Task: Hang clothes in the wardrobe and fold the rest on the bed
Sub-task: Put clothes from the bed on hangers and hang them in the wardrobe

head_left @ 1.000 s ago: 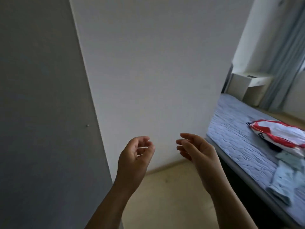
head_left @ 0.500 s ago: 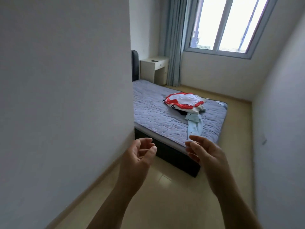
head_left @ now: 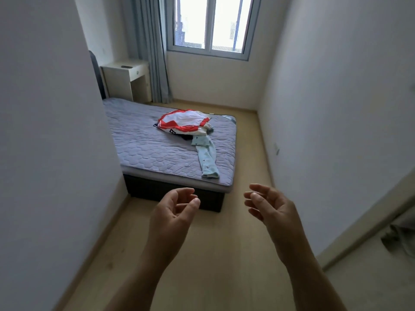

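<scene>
While the left hand (head_left: 173, 212) and the right hand (head_left: 271, 209) hover empty, fingers loosely curled, best step to the grey quilted bed (head_left: 146, 149) at twelve o'clock and lift the pale green patterned garment (head_left: 207, 158), at five o'clock of the red-and-white crumpled garment (head_left: 184, 122), first.

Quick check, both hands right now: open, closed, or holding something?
Left hand: open, fingers loosely curled, holding nothing.
Right hand: open, fingers loosely curled, holding nothing.
</scene>
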{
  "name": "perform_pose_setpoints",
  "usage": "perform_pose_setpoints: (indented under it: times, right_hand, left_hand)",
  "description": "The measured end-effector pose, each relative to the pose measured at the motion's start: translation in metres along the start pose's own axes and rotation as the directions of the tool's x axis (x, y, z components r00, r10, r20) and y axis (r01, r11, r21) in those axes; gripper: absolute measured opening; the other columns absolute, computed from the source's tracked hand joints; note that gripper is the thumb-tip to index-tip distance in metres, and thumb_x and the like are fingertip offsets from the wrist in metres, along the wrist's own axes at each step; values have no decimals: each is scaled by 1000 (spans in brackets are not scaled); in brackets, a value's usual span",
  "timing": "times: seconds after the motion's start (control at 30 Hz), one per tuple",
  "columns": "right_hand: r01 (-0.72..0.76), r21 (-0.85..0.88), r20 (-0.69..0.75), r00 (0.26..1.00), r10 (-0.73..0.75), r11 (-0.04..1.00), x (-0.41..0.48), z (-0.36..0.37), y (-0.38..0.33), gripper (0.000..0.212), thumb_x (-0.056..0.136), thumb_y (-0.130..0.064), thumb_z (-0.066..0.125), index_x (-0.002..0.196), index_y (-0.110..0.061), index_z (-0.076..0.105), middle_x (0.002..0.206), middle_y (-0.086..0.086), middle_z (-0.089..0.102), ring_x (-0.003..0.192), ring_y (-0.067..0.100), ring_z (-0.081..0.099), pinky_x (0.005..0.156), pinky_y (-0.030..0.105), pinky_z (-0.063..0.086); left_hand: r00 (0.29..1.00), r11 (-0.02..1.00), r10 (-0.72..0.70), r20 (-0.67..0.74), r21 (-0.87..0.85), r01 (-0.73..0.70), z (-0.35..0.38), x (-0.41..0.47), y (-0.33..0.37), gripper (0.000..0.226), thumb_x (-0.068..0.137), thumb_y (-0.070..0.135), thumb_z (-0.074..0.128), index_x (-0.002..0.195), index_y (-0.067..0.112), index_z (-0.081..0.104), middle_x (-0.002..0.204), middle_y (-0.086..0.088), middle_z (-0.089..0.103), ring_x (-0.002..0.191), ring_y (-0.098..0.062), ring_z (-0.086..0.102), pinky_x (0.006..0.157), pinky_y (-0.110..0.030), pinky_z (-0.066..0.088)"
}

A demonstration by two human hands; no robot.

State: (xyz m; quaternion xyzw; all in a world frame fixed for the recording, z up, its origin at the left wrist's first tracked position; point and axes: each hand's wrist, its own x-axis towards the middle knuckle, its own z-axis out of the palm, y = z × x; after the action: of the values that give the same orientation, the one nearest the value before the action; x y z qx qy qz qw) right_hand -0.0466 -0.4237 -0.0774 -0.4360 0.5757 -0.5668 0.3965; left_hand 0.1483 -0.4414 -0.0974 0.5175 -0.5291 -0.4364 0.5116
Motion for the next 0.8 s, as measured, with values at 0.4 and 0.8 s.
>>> perform_pose_setpoints:
  times: [0.4, 0.8]
  right_hand:
    - [31, -44, -167, 985, -38, 999, 37, -94, -4, 20, 94, -11, 55, 112, -14, 63, 101, 6, 70, 96, 20, 67, 91, 38, 54]
    - [-26, -32, -234, 972, 17, 999, 114, -162, 19, 21, 95, -12, 56, 115, -12, 63, 103, 6, 70, 97, 19, 67, 93, 41, 54]
  left_hand:
    - [990, 998, 49, 131, -47, -43, 104, 37, 21, 16, 87, 14, 66, 103, 19, 67, 91, 3, 72, 82, -9, 67, 72, -21, 55]
    - [973, 999, 19, 228, -35, -12, 209, 96, 16, 18, 88, 13, 65, 106, 15, 66, 95, -1, 71, 91, -17, 67, 89, -40, 55]
